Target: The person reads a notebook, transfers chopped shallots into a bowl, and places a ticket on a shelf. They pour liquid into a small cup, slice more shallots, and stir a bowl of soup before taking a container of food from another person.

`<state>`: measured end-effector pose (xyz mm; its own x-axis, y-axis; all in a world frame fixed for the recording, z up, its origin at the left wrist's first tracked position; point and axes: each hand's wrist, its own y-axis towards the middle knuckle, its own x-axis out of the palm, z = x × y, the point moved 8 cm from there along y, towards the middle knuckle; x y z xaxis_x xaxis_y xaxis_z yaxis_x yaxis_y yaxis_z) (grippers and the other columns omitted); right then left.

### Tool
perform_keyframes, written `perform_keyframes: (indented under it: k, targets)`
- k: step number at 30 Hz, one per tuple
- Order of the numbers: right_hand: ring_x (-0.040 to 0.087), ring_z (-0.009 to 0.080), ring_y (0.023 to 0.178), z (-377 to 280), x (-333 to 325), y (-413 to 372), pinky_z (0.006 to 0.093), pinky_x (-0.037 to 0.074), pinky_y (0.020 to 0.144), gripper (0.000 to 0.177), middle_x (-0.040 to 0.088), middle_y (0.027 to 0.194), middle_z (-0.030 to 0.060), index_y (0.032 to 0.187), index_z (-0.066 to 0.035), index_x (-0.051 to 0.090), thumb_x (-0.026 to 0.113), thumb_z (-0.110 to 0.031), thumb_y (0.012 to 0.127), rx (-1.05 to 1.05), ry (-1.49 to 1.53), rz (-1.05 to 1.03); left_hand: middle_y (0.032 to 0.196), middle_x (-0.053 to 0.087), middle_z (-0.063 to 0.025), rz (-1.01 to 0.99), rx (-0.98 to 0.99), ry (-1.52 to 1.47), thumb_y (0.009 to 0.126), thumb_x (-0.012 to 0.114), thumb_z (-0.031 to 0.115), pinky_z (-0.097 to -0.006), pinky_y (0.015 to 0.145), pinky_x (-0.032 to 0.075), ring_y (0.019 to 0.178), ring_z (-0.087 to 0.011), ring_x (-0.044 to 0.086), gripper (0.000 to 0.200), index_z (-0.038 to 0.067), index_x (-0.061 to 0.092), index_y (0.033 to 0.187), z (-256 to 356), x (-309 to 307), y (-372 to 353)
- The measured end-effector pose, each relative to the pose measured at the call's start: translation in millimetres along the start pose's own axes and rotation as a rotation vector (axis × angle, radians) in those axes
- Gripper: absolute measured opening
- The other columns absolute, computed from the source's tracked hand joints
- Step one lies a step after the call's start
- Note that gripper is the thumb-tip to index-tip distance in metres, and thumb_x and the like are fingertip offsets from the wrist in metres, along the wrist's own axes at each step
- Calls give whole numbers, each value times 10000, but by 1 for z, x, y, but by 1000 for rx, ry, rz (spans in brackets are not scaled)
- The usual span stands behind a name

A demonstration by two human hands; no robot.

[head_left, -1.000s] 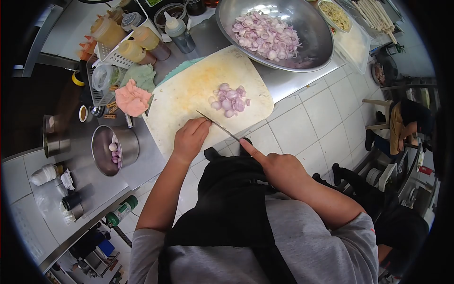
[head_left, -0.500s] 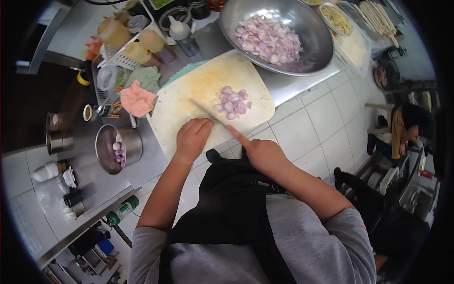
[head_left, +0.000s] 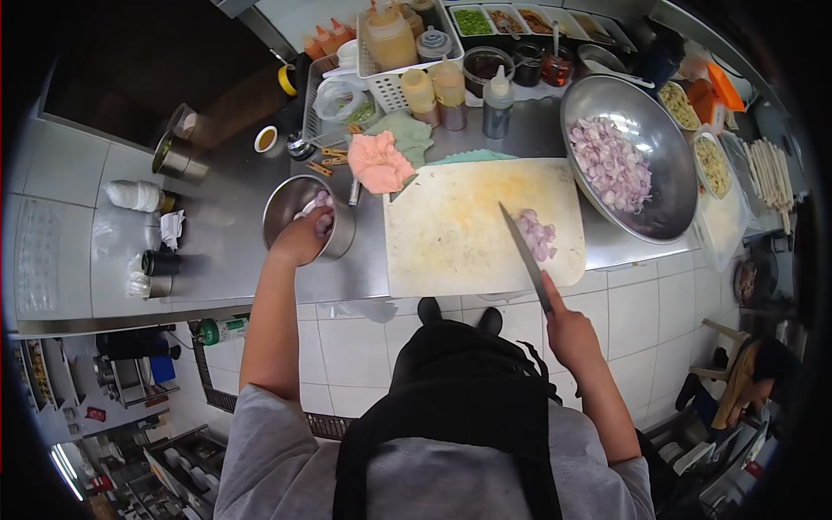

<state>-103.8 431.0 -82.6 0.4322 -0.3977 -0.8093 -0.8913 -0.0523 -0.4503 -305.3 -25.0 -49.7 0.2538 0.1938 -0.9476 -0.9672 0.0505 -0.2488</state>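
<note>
My left hand [head_left: 299, 240] reaches into a steel pot [head_left: 345, 232] that holds peeled shallots [head_left: 322, 208]. Its fingers are bent down among the shallots and partly hidden, so I cannot see whether one is gripped. My right hand [head_left: 572, 334] holds a knife [head_left: 525, 256] by the handle, forefinger stretched along it. The blade points up and left over the white cutting board [head_left: 451, 234], beside a small heap of sliced shallots [head_left: 537, 234]. A large steel bowl [head_left: 672, 186] at the right holds many more slices [head_left: 611, 165].
Pink cloth [head_left: 380, 162] and green cloth [head_left: 407, 134] lie behind the board. Sauce bottles [head_left: 497, 104], a white basket [head_left: 390, 87] and topping trays [head_left: 511, 22] stand farther back. Another person [head_left: 750, 386] is at the far right.
My left hand has moved from the board into the pot. My right hand with the knife has drawn to the right side of the board. The view has turned and shifted left.
</note>
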Motion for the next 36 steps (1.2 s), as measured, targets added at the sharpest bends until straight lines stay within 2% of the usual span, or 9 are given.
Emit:
perform_keyframes:
  k: [2, 7, 9, 14, 18, 20, 22, 26, 36]
  targets:
    - [654, 435, 664, 7, -11, 0, 544, 527, 657, 825, 661, 706, 233, 1609, -283, 121, 549, -83, 932, 57, 17, 20, 1144, 657, -293, -196, 42, 43, 916, 618, 191, -504, 963, 491, 1074, -456, 637, 464, 189, 513, 1369, -16, 40, 13]
    - [676, 368, 658, -18, 1, -3, 506, 542, 620, 911, 674, 723, 189, 1619, -290, 90, 549, -51, 869, -62, -50, -59, 1110, 657, -306, -51, -4, 113, 909, 588, 116, -511, 925, 512, 1067, -469, 634, 367, 143, 568, 1275, -16, 47, 22]
    - [677, 365, 659, -33, 4, -6, 501, 544, 622, 909, 676, 729, 192, 1620, -292, 86, 543, -54, 871, -62, -23, -99, 1041, 704, -233, 107, 0, -34, 864, 689, 125, -493, 880, 525, 936, -423, 676, 338, 135, 649, 1199, -20, 34, 16]
    - [676, 357, 660, -23, 6, -9, 489, 545, 622, 894, 678, 742, 197, 1620, -295, 85, 524, -57, 879, -39, 17, -140, 961, 713, -191, -57, -228, -422, 914, 689, 160, -423, 798, 521, 866, -345, 677, 239, 108, 668, 1146, -31, 12, 4]
    - [676, 359, 662, -1, 0, -13, 489, 544, 621, 892, 677, 742, 199, 1618, -295, 92, 523, -53, 876, 25, 19, -89, 886, 691, -173, 398, -14, -331, 981, 610, 216, -416, 766, 512, 830, -302, 661, 210, 29, 633, 1074, 19, -46, -17]
    - [676, 361, 663, 2, 5, -13, 491, 544, 620, 893, 677, 742, 200, 1618, -295, 93, 523, -51, 875, 37, 28, -95, 864, 657, -162, 184, -168, -636, 973, 603, 206, -418, 739, 506, 810, -327, 648, 182, 40, 618, 1047, 58, -22, -23]
    - [676, 361, 663, 0, 9, -11, 489, 546, 620, 895, 677, 740, 200, 1618, -294, 93, 520, -44, 872, 48, 53, -70, 869, 633, -144, 396, 344, -316, 957, 610, 212, -431, 709, 508, 817, -341, 641, 167, 61, 600, 1026, 151, -5, -42]
    - [677, 358, 660, -9, 13, -6, 489, 549, 620, 895, 677, 740, 194, 1618, -296, 100, 515, -38, 869, 32, 86, -44, 1107, 624, -79, 232, 505, 24, 866, 725, 372, -445, 763, 499, 946, -322, 612, 313, 136, 624, 1046, 260, 82, -49]
    - [676, 331, 624, -17, 9, -8, 467, 561, 577, 943, 671, 728, 182, 1623, -295, 112, 544, -19, 831, -5, 104, -56, 1223, 598, -98, 451, 753, -313, 797, 780, 247, -484, 987, 413, 1107, -304, 561, 405, 103, 601, 1130, 277, 94, -59]
